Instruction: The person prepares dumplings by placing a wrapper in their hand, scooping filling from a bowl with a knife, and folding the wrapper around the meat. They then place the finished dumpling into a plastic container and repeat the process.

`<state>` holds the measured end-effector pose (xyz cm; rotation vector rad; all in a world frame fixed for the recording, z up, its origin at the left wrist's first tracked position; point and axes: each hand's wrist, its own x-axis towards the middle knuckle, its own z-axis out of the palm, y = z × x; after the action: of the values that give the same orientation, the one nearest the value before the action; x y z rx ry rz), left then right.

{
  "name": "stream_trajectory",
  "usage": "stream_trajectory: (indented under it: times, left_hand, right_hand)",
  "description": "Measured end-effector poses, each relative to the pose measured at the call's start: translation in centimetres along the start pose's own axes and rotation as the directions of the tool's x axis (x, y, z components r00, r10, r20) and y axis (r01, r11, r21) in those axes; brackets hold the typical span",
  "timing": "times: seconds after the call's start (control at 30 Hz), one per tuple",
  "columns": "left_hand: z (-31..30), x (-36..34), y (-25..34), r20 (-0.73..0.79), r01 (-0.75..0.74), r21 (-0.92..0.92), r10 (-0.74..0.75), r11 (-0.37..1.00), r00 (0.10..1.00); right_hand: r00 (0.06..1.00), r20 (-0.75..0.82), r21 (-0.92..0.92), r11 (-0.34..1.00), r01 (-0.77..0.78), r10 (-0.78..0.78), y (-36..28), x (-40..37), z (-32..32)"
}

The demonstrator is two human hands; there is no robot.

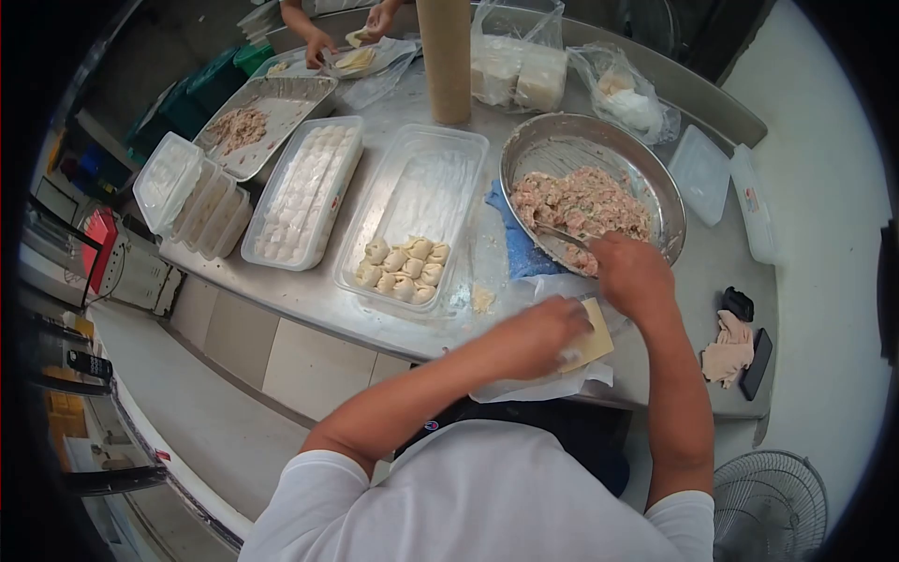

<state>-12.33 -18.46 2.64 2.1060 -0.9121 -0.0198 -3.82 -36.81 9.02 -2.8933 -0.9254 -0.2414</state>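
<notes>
- Two hands of ours are over the near side of the steel table, and the right hand is the nearer to the pink minced filling, which lies just beyond it and to the left.
- One metal utensil is grasped in that hand; its long axis runs far and left into the filling, and we cannot see its buried end.
- One round metal bowl holds the filling.
- One pale yellow wrapper, perhaps the top of a stack, lies on the near side of the bowl, just right of our left hand. That hand is blurred, so we cannot tell whether its fingers pinch the wrapper or are loose.
- About a dozen folded dumplings sit at the near end of one open plastic tub, left of our hands; they overlap too much for us to count exactly.
- One lidded tub, full of pale pieces, stands left of that.
- One metal tray with more filling lies farther left.
- Two hands of another person work at the far left.
</notes>
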Motion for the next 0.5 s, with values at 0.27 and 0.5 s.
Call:
stream_trajectory:
  times: [0.27, 0.5]
  left_hand:
    - [2.7, 2.2, 0.9, 0.09, 0.06, 0.12, -0.071, 0.991, 0.993]
    - [4.2, 2.1, 1.9, -0.025, 0.172, 0.227, -0.171, 0.959, 0.985]
  right_hand:
    - [0.992, -0.117, 0.095, 0.995, -0.039, 0.05, 2.6, -0.9, -0.3]
    - [1.0, 0.018, 0.009, 1.0, -0.008, 0.008, 1.4, 1.2, 0.5]
